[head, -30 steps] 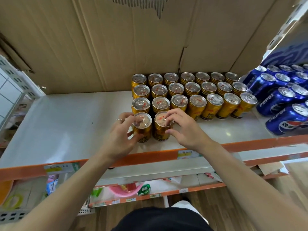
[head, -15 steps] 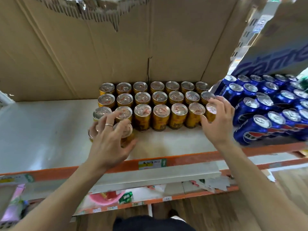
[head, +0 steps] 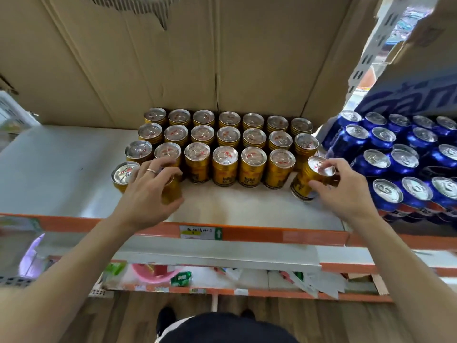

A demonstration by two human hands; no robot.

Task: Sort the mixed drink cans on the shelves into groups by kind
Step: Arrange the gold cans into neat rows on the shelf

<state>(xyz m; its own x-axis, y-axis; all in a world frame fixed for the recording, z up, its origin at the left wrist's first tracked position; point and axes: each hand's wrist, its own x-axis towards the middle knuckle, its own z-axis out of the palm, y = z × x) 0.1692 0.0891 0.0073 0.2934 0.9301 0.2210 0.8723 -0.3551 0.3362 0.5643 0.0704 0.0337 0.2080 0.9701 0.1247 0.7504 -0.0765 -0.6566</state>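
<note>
Head view: both hands on gold cans at the shelf front.
The left hand (head: 146, 194) has its grip curled over a front gold can (head: 173, 194). The right hand (head: 346, 189) pinches a tilted gold can (head: 305, 180) by its rim, just beside the blue cans (head: 385, 194). Labels in the gold block (head: 226, 137) seem to read Red Bull. The price tag (head: 200, 232) on the orange edge (head: 272, 234) is illegible. Bare shelf (head: 49, 174) lies left and in front.

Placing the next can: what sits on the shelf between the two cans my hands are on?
Nothing: the head view shows bare shelf between the left hand's can and the right hand's tilted can; gold cans stand behind.
</note>
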